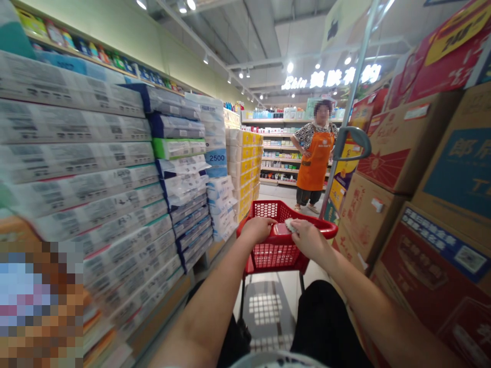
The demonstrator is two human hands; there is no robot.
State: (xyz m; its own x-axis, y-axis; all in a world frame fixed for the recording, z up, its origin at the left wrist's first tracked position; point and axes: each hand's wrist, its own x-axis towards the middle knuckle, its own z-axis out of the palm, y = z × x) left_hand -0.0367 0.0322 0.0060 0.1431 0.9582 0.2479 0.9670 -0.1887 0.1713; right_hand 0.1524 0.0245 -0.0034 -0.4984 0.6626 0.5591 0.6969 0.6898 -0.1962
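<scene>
A red plastic shopping cart (276,255) stands right in front of me, and its mesh basket shows no goods that I can make out. My left hand (260,230) is closed over the left part of the cart's handle. On the handle's middle sits a pale label panel (282,230). Beside that panel, my right hand (307,237) has its fingers bent over a small white, bumpy-edged thing (290,225) against the handle. What kind of thing it is, I cannot tell.
Stacked tissue packs (95,153) line the left side, with yellow-sided packs (247,168) farther on. Cardboard cartons (387,153) crowd the right, near a metal pole (351,102) with a grey handle. A person in an orange apron (315,161) stands ahead before shelves (278,148).
</scene>
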